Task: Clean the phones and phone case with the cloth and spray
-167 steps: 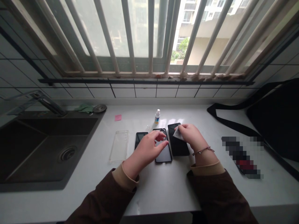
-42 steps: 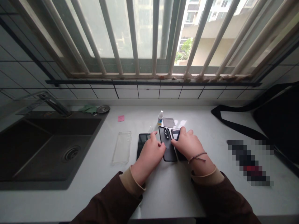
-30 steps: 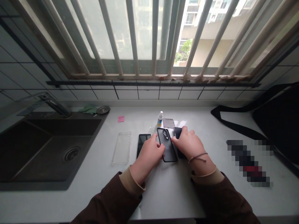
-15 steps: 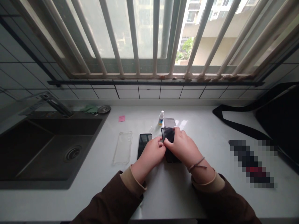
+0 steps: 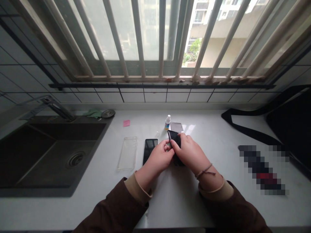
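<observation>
Your right hand (image 5: 190,153) grips a black phone (image 5: 175,139), tilted and glossy, while your left hand (image 5: 157,157) curls closed against its lower edge. Just left of them, a second, dark-screened phone (image 5: 150,149) lies flat on the white surface (image 5: 194,207). Beyond it rests a clear, soft-looking phone case (image 5: 127,153); farther back stand a small white bottle (image 5: 167,123) and a grey square of cloth (image 5: 176,127).

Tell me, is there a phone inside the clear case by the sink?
No, it holds no phone: the clear case lies flat on the counter, and the pale counter shows through it.
</observation>
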### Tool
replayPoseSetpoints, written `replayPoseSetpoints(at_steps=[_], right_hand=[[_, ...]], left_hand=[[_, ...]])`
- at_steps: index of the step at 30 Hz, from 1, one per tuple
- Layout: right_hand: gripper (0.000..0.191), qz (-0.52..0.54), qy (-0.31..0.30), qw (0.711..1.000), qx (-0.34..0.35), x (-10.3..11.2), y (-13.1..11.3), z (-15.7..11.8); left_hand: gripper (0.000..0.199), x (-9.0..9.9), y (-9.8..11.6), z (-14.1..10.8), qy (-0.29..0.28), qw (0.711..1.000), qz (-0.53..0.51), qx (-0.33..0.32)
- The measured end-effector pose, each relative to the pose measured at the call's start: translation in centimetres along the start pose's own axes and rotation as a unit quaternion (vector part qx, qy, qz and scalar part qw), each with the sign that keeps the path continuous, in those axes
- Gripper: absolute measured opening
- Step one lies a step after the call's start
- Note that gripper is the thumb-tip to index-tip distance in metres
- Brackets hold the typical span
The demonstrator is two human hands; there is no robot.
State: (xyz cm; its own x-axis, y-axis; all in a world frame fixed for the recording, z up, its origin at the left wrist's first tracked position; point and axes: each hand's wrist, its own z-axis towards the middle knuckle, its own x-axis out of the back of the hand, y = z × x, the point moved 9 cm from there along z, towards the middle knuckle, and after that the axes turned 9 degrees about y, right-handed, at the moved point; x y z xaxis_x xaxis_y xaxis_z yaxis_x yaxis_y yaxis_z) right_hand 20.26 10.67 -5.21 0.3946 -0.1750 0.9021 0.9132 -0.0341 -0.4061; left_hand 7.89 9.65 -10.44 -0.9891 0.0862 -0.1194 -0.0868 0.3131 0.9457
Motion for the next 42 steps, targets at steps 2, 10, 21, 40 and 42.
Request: replayPoseSetpoints(at_steps=[2, 10, 21, 40, 42], right_hand=[[0.046, 0.000, -0.006, 1.000, -0.004, -0.2, 0.1, -0.1], [0.039, 0.089, 0.033, 0.995, -0.027, 1.2, 0.8, 1.0], [0.054, 0.406, -0.032, 0.893, -0.189, -2.3, 4.7, 2.8], [0.038, 0.606, 0.107, 0.729, -0.298, -3.0, 7.9, 3.5], [0.039, 0.611, 0.100, 0.728, -0.295, -2.8, 7.6, 3.5]], left_hand=[[0.037, 0.1, -0.1, 0.0, 0.004, 1.000, -0.014, 0.002], [0.032, 1.5, 0.1, -0.1, 0.074, 0.997, -0.020, 0.033], [0.011, 0.7, 1.2, -1.2, 0.036, 0.991, -0.118, 0.042], [0.059, -2.9, 2.8, -3.7, -0.180, 0.973, -0.135, 0.046], [0.058, -3.0, 2.8, -3.8, -0.187, 0.972, -0.133, 0.041]])
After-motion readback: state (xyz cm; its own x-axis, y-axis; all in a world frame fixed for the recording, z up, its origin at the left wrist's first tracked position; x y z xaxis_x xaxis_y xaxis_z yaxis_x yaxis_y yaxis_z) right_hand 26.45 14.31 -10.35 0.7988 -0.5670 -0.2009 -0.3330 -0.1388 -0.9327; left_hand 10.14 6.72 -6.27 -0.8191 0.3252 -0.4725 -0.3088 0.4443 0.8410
